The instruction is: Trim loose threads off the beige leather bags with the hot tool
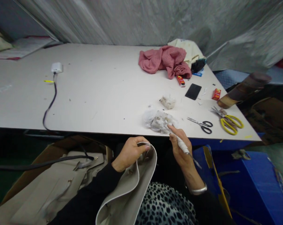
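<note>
My left hand point(132, 151) pinches the top edge of a beige bag point(141, 184), whose open mouth sags over my lap. In my right hand point(182, 150) is a thin metal tool with a white-wrapped handle point(183, 145); its tip reaches a crumpled, dirty white plastic bag point(156, 120) at the table's front edge. The contents of that plastic cannot be made out. Just behind it lies a small stained whitish lump point(168, 102). Black-handled scissors point(202, 124) rest to the right of my right hand.
Yellow-handled scissors point(230, 122), a brown cylinder point(244, 89), a black flat object point(193, 91) and a pink cloth point(163, 59) are on the white table point(96, 93). Left below, a cardboard box point(22, 187) holds beige bags. Blue bins point(254, 181) stand at right. A cable point(52, 103) crosses the table edge.
</note>
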{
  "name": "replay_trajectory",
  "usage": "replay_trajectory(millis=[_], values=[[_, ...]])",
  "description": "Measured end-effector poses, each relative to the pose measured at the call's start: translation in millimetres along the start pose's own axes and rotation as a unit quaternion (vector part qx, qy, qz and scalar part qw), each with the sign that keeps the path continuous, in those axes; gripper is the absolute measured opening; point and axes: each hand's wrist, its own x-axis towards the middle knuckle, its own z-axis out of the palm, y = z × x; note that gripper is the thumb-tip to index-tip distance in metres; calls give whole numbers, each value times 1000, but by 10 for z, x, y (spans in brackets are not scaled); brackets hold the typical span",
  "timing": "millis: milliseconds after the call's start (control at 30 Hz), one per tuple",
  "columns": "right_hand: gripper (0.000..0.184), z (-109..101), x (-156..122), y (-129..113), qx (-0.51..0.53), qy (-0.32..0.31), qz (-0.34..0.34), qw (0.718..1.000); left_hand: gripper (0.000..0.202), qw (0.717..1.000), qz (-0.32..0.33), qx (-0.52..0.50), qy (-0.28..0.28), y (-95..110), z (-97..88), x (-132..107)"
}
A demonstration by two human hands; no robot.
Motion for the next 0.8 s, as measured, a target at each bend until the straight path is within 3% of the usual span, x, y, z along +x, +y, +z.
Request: replay_trajectory(millis=[167,467,667,800], values=[[32,38,223,142,7,93,61,994,11,1000,3,15,8,-47,144,45],[28,165,290,224,-25,75,22,997,11,1000,-5,30,1,-28,78,52],[28,160,381,226,-97,28,-48,994,12,999,-2,42,-1,17,69,-3],[31,142,342,171,-49,75,-18,996,11,998,3,65,2,44,76,-29]])
